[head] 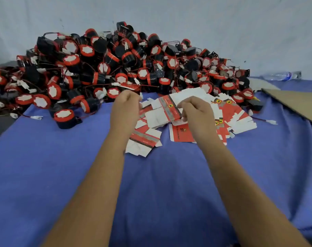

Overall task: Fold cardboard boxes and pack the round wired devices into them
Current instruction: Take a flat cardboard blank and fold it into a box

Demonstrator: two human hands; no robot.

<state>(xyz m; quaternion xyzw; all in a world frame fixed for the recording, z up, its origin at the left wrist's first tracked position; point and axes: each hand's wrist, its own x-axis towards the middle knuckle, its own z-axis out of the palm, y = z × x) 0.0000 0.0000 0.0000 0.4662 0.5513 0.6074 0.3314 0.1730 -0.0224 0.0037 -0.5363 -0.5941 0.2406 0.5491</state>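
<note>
A big heap of round black-and-red wired devices (116, 68) fills the back of the blue cloth. One device (65, 118) lies apart at the heap's front left. Flat red-and-white box blanks (237, 118) lie scattered in front of the heap. Between my hands I hold one flat blank (166, 109) just above the others. My right hand (198, 114) pinches its right edge with curled fingers. My left hand (125, 107) has its fingers curled at the blank's left edge; the contact itself is hidden behind the hand.
A brown cardboard sheet (298, 104) lies at the right. A clear plastic bottle (281, 75) lies on its side behind it, by the white backdrop. Blue cloth (160, 184) covers the table toward me. A loose white connector (272, 122) lies right of the blanks.
</note>
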